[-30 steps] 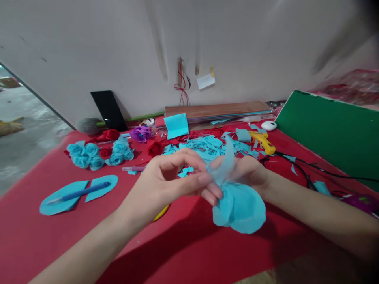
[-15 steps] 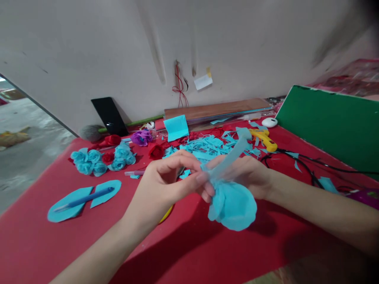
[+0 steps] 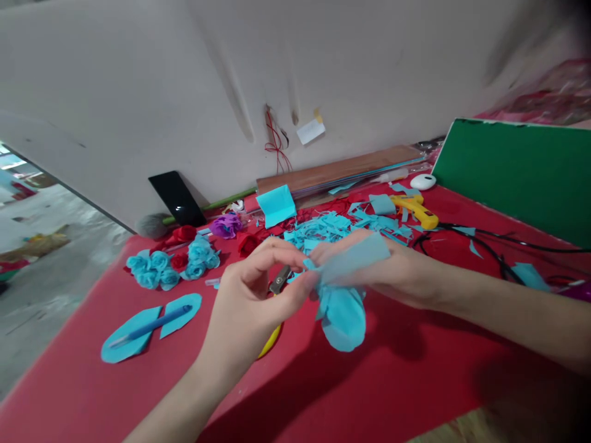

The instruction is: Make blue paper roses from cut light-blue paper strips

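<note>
A blue crepe paper flower (image 3: 344, 320) hangs below my two hands, its petals pointing down toward me. A loose blue paper strip (image 3: 357, 258) crosses in front of my right hand, blurred by motion. Thumb and fingers of my left hand (image 3: 258, 289) pinch the gathered base of the flower. My right hand (image 3: 392, 264) meets the same base from the right, partly hidden behind the strip. Yellow-handled scissors (image 3: 270, 343) lie on the red table under my left hand.
Blue paper scraps (image 3: 323, 227) lie behind my hands, with a yellow glue gun (image 3: 418, 209) to their right. Finished blue flowers (image 3: 159, 264), cut blue pieces with a pen (image 3: 161, 320) and a phone (image 3: 178, 197) are at left. A green board (image 3: 517, 178) stands at right.
The flower has turned and shows narrower, with its strip swung lower. My right hand has rolled over, the back of it now facing up. The view has shifted slightly.
</note>
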The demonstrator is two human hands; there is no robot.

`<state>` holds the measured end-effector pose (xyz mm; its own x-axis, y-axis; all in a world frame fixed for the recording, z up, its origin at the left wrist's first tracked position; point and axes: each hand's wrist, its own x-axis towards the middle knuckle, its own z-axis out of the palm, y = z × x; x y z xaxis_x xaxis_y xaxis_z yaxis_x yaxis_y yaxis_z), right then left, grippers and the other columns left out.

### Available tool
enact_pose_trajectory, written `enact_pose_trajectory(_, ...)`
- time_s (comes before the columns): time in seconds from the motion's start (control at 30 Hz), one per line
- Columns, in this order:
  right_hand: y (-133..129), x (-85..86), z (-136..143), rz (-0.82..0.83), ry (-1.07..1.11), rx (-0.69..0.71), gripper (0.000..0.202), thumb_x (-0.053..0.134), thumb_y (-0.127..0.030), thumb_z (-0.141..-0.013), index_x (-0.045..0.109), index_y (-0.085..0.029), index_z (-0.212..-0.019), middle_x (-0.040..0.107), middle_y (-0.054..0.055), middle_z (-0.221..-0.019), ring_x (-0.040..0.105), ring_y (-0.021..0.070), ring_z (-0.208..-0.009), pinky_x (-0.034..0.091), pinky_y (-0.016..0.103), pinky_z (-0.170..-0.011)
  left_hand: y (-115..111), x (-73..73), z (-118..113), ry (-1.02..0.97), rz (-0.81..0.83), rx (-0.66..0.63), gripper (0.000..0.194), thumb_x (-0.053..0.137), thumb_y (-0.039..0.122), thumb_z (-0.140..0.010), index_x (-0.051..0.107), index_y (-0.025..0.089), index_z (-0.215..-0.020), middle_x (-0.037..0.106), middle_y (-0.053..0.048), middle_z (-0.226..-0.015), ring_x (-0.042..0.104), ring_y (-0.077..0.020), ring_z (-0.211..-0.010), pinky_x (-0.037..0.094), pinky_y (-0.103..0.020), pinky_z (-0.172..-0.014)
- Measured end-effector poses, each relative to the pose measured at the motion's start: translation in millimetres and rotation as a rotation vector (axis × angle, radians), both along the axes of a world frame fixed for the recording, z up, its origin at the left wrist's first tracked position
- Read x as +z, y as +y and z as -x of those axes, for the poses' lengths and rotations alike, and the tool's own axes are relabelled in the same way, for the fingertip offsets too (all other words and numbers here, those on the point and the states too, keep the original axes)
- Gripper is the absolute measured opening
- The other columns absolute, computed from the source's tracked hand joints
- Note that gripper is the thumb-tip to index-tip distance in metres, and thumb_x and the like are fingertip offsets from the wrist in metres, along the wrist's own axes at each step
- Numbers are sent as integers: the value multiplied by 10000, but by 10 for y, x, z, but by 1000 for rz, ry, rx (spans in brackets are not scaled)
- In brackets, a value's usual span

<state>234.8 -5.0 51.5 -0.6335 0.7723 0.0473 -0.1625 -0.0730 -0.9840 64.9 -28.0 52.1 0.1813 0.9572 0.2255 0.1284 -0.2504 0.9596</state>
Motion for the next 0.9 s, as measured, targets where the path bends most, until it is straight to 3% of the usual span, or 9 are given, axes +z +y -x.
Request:
enact_pose_trajectory(0.13,-52,43,17,-186,-119,-36,249,555,-192,-763,525,-131,-524,513,3,-599,508,121,-671,407,252,-641,-26,-36,8,120,-141,44,89,610,134,-721,595,213,-685,518,39,-758,493,-65,-684,421,-117,-558)
enact_pose_trajectory(0.33,-86,44,34,-321,-166,-131,92,559,-142,-774,559,-135,-682,516,-28,-680,472,56,-598,394,171,-550,-16,-64,-32,135,-206,67,101,554,156,-771,568,206,-684,502,41,-761,489,-44,-646,415,-98,-529)
enact_pose_trajectory(0.5,-67,3,4,-415,-175,-80,59,593,-221,-770,606,-172,-741,586,-13,-802,549,91,-734,444,188,-655,-12,-69,-39,145,-248,92,113,553,126,-763,564,208,-686,505,45,-748,493,-39,-646,414,-89,-524)
enact_pose_trajectory(0.7,-77,24,27,-265,-132,-118,86,553,-211,-798,611,-152,-771,613,-12,-731,588,90,-665,472,204,-629,-46,-73,-32,123,-221,101,83,578,170,-765,579,220,-699,512,46,-765,495,-40,-677,425,-74,-556)
enact_pose_trajectory(0.9,-67,51,2,-122,-141,-38,183,544,-254,-811,601,-139,-681,611,-12,-619,590,96,-588,456,215,-565,-45,-62,-22,115,-220,83,64,599,194,-763,602,243,-722,528,49,-775,504,-47,-704,436,-78,-582)
